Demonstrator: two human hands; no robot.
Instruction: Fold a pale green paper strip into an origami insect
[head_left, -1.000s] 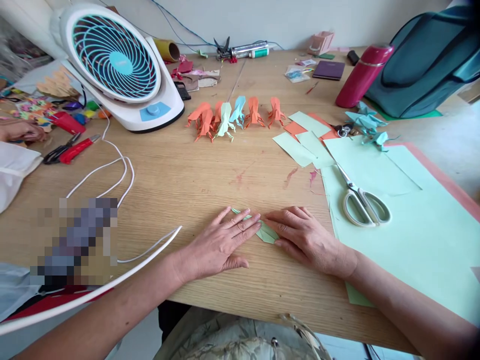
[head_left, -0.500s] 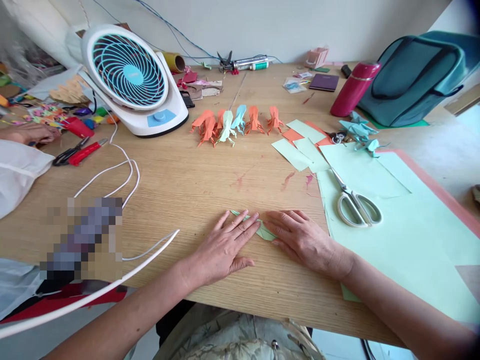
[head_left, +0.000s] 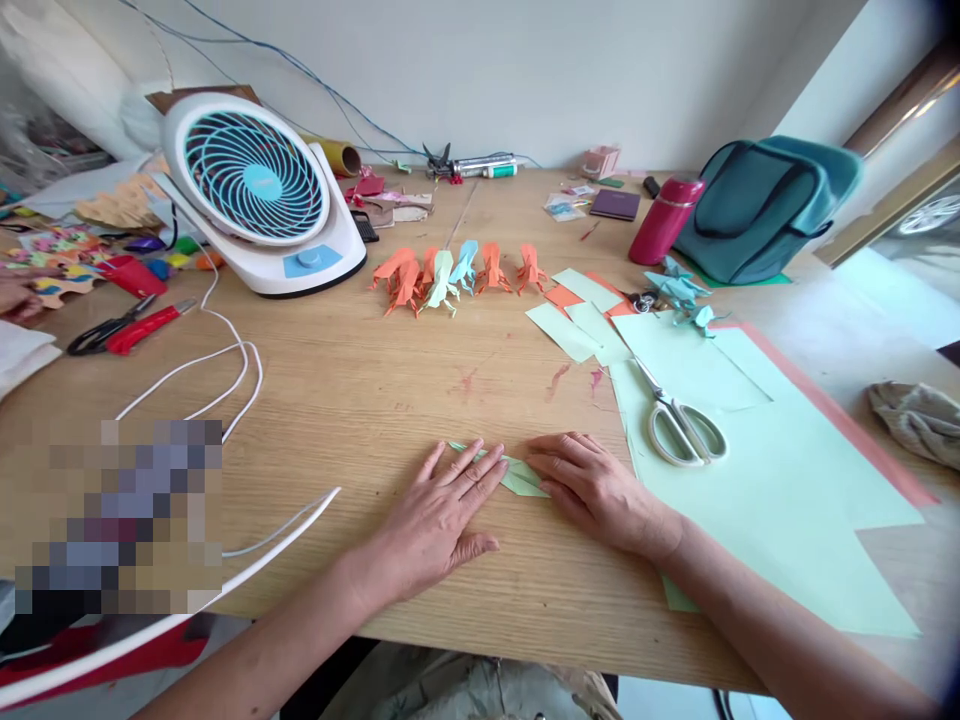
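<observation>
**Head view.** The folded pale-green paper (head_left: 519, 478) lies flat on the wooden table (head_left: 360, 390), to the left of the scissors (head_left: 679, 425) and slightly nearer the viewer.

- **Left hand** (head_left: 439, 510): it rests palm down with the fingers straight and a little spread. Their tips cover the end of the paper farther from the scissors, and nothing is gripped.
- **Right hand** (head_left: 592, 485): it lies between the paper and the scissors, also flat and open. Its fingertips press the end of the paper nearer the scissors, and it grasps nothing.
- The two sets of fingertips nearly meet over the paper.

The scissors lie with blades together on a large green sheet (head_left: 772, 490), which extends beneath them and to their right. Beyond the scissors and to their left stands a row of orange, green and blue origami figures (head_left: 450, 272). Farther left still is a white desk fan (head_left: 259, 190). Beyond the scissors stand a red bottle (head_left: 664, 218) and a teal bag (head_left: 765, 205). Far to the left of the scissors, at the frame edge, is another person's hand (head_left: 15, 298).
</observation>
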